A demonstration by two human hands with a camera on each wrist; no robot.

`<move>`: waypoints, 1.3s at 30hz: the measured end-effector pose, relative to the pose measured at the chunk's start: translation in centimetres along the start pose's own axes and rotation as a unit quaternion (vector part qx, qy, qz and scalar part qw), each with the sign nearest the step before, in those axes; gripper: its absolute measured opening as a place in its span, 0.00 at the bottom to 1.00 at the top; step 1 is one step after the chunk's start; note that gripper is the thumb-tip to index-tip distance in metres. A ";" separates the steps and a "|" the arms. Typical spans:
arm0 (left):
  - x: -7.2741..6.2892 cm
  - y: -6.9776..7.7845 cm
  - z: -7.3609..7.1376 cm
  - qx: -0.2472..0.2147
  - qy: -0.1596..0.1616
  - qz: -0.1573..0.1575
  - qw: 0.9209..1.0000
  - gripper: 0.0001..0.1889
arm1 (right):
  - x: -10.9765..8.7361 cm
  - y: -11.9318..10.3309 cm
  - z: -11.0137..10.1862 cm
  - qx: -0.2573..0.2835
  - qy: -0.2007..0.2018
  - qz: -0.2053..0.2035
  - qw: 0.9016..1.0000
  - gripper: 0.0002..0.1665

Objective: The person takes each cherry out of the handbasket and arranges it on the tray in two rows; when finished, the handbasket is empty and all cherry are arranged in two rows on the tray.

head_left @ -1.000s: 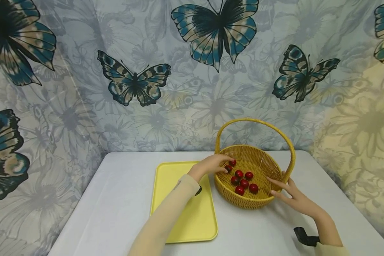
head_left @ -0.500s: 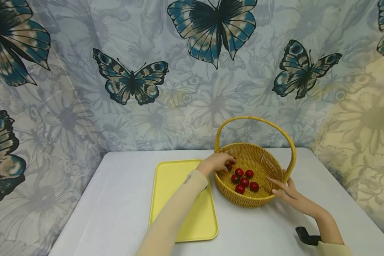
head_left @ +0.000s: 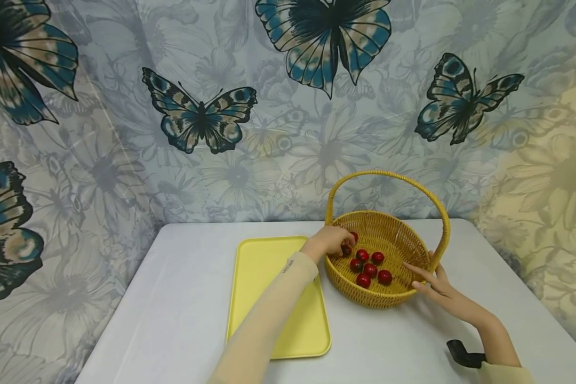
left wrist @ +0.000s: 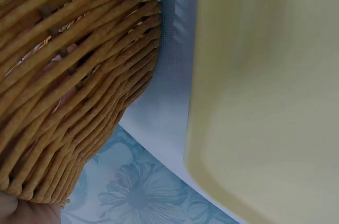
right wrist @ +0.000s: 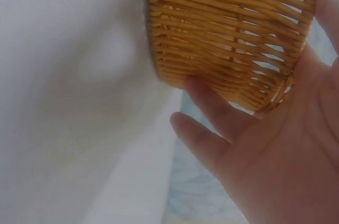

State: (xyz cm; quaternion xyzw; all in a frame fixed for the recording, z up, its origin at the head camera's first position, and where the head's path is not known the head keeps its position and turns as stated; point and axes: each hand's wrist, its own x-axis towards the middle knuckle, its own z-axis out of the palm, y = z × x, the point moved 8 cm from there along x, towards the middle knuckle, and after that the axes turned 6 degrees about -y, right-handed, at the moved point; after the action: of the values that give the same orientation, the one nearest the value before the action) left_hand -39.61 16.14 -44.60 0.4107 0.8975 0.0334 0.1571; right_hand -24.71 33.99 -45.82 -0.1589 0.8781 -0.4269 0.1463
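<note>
A yellow woven basket (head_left: 398, 248) with a tall arched handle stands on the table and holds several dark red cherries (head_left: 370, 270). My left hand (head_left: 327, 241) reaches over the basket's left rim, its fingers curled around a cherry (head_left: 354, 237); the fingertips are partly hidden. At the right rim, my right hand (head_left: 444, 293) grips the basket, with some fingers inside and others behind the wall. The right wrist view shows fingers of that hand (right wrist: 286, 150) against the outer weave. In the left wrist view, the basket wall (left wrist: 79, 75) hides most of the left hand.
Left of the basket, a yellow rectangular tray (head_left: 254, 277) lies on the white table (head_left: 187, 298), partly under the left sleeve. Behind the table hangs a butterfly-patterned cloth (head_left: 288, 160). A black strap piece (head_left: 465, 356) sits at the right wrist.
My left hand has moved slightly further into the basket, and its fingers have curled in at the cherries. My right hand keeps its grip on the rim. The head view has shifted slightly.
</note>
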 end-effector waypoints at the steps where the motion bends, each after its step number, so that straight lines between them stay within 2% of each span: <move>1: 0.0 0.0 0.0 0.002 -0.001 0.001 1.000 0.20 | 0.0 0.0 0.0 0.000 0.001 -0.002 1.000 0.30; 11: -0.3 0.1 0.0 0.004 0.001 0.006 1.000 0.17 | 0.0 -0.2 0.1 -0.007 0.013 -0.012 1.000 0.30; 22: -0.5 0.1 0.3 0.004 -0.008 0.019 1.000 0.16 | 0.2 -0.4 0.2 -0.002 0.015 -0.005 1.000 0.27; 26: -0.7 0.0 0.5 -0.012 -0.003 0.023 1.000 0.16 | 0.1 -0.5 0.4 -0.003 0.011 -0.009 1.000 0.27; 31: -0.9 0.0 0.4 -0.046 0.020 0.038 0.998 0.15 | -0.1 -0.8 0.5 -0.005 0.008 -0.007 1.000 0.27; 39: -1.6 0.0 0.2 -0.112 0.047 0.069 0.990 0.15 | -0.1 -1.3 0.5 -0.014 0.005 -0.005 1.000 0.29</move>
State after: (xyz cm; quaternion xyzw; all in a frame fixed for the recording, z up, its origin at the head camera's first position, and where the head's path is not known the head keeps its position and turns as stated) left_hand -38.58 14.94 -44.37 0.4497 0.8639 0.1642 0.1569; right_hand -24.22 32.95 -45.05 -0.1633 0.8840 -0.4162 0.1370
